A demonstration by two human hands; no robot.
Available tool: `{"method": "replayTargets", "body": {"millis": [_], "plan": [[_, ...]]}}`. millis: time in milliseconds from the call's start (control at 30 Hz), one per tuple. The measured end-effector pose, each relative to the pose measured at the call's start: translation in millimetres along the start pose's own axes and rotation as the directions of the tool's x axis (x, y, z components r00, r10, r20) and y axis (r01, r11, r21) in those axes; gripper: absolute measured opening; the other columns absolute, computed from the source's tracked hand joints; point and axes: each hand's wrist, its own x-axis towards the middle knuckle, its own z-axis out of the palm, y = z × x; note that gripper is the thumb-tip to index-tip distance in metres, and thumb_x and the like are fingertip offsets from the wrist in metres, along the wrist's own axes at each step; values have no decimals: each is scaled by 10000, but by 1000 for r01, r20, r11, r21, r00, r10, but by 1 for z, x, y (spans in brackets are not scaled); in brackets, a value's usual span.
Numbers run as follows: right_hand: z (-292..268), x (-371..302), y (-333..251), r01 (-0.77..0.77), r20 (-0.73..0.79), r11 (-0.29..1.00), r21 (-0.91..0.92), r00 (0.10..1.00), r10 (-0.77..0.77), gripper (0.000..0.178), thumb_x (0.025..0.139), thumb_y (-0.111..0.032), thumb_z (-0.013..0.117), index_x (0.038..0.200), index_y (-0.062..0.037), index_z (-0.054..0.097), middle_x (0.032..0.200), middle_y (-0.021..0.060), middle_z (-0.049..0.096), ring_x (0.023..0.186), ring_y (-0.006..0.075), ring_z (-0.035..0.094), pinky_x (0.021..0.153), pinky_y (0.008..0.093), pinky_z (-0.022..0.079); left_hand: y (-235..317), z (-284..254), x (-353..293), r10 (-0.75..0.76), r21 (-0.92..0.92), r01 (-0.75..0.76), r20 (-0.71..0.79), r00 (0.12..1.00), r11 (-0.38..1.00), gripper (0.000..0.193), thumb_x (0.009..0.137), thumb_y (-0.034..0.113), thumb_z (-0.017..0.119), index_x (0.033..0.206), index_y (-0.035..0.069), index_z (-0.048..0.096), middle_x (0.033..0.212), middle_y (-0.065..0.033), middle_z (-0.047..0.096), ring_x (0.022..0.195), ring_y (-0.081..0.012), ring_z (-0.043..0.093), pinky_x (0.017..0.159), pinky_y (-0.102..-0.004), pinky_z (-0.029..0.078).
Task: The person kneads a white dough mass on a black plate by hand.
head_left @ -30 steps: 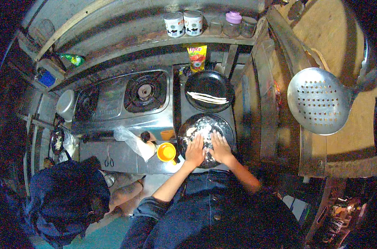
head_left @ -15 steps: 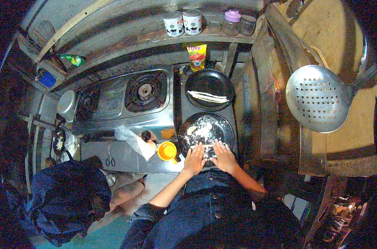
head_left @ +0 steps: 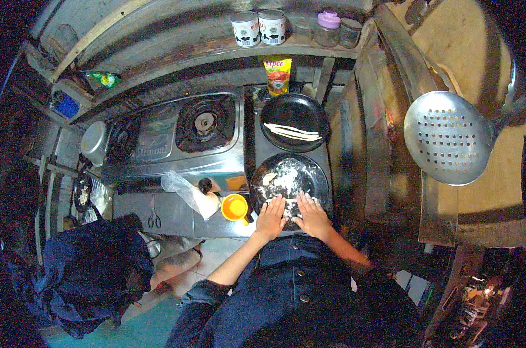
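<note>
My left hand (head_left: 271, 218) and my right hand (head_left: 312, 217) lie flat, side by side, on the near part of a round black plate (head_left: 322, 184) dusted with white flour. Their fingers point forward. A thin pale strip of dough (head_left: 291, 200) shows in the gap between the hands; the rest of it is hidden under the fingers. A small dough piece (head_left: 269, 178) sits on the plate's left side. Just beyond, a second black plate (head_left: 295, 108) holds a few long white dough strips (head_left: 292, 133).
An orange mug (head_left: 234, 207) stands left of the floured plate, beside a clear plastic bag (head_left: 187, 190) of white powder. Scissors (head_left: 154, 214) lie farther left. Behind is a gas stove (head_left: 204, 123). A perforated skimmer (head_left: 446, 138) hangs at right. Another person (head_left: 95, 278) is at lower left.
The view has shifted slightly. Both hands stay flat on the floured plate, with the dough strip still between them.
</note>
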Motion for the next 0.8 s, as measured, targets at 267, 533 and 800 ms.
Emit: {"method": "replayTargets", "body": {"millis": [267, 533, 800], "plan": [[3, 46, 10, -81, -74, 997, 1, 994, 80, 757, 864, -427, 474, 1410, 12, 188, 1481, 182, 180, 1361, 318, 203, 1095, 468, 172, -12, -4, 30, -48, 8, 50, -121, 991, 999, 672, 883, 354, 470, 1422, 49, 210, 1476, -135, 231, 1358, -264, 240, 1085, -444, 211], [3, 23, 8, -64, -29, 998, 0, 998, 64, 758, 877, -455, 454, 1411, 9, 183, 1478, 188, 178, 1356, 336, 206, 1090, 474, 183, -9, -13, 9, -45, -37, 46, 15, 999, 998, 685, 899, 404, 439, 1426, 44, 187, 1488, -145, 183, 1371, -277, 199, 1082, -489, 200], [4, 17, 7, -38, -57, 998, -44, 998, 35, 772, 859, -478, 478, 1392, 23, 233, 1472, 186, 201, 1347, 329, 231, 1087, 465, 196, -7, -5, 15, -52, -16, 52, -19, 998, 999, 722, 878, 397, 487, 1417, 18, 191, 1483, -172, 177, 1360, -316, 214, 1079, -479, 226]]}}
